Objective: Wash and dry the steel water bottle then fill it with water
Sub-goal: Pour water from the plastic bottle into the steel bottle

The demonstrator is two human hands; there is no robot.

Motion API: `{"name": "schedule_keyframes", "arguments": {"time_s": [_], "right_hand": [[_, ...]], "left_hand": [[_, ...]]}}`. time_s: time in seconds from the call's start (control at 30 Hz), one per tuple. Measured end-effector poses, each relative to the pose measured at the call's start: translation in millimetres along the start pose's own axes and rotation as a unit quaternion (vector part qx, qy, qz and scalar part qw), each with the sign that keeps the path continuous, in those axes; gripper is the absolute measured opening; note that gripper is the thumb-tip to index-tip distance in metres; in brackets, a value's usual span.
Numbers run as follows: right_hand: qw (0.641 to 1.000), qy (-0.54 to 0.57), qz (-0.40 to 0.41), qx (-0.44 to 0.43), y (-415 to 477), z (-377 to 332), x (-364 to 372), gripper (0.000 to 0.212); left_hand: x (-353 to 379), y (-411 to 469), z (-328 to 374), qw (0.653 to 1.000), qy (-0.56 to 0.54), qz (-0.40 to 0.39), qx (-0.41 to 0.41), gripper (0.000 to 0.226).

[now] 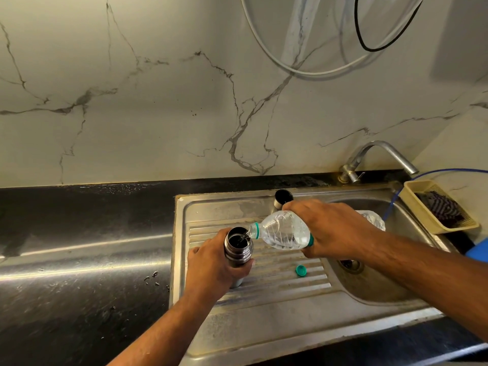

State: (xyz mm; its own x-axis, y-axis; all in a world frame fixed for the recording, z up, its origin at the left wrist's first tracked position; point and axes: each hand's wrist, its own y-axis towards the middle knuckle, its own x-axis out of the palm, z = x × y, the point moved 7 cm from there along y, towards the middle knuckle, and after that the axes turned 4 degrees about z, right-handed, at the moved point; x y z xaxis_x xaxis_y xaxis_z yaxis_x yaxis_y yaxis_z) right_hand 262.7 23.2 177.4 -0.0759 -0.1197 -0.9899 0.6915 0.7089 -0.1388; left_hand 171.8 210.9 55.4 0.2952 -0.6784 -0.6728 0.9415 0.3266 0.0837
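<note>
The steel water bottle (238, 247) stands upright and uncapped on the ribbed drainboard (277, 278) of the sink. My left hand (214, 268) grips its body from the left. My right hand (332, 228) holds a clear plastic bottle (284, 231) tilted on its side, mouth over the steel bottle's opening, and a thin stream of water runs in. A teal plastic cap (301, 270) lies on the drainboard. The steel bottle's lid (283, 198) sits at the drainboard's back edge, partly behind my right hand.
The sink basin (375, 281) with its drain lies under my right forearm. A steel tap (380, 159) stands behind it. A beige basket (422, 207) holding a dark scrubber sits at the right. Black counter (79, 247) stretches left, with a few crumbs near the sink.
</note>
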Motion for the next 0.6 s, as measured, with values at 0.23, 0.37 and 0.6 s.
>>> {"name": "schedule_keyframes", "arguments": {"time_s": [0.23,0.37,0.6], "right_hand": [[1.000,0.000,0.005,-0.002,0.6,0.9,3.7,0.091],[1.000,0.001,0.006,-0.001,0.4,1.1,5.6,0.090],[1.000,0.002,0.006,0.000,1.4,2.1,6.7,0.090]], "left_hand": [[1.1,0.0,-0.6,1.000,-0.003,0.001,0.003,0.072],[1.0,-0.4,0.1,1.000,-0.001,0.000,0.006,0.072],[0.7,0.5,-0.3,1.000,0.000,0.002,0.003,0.073]]}}
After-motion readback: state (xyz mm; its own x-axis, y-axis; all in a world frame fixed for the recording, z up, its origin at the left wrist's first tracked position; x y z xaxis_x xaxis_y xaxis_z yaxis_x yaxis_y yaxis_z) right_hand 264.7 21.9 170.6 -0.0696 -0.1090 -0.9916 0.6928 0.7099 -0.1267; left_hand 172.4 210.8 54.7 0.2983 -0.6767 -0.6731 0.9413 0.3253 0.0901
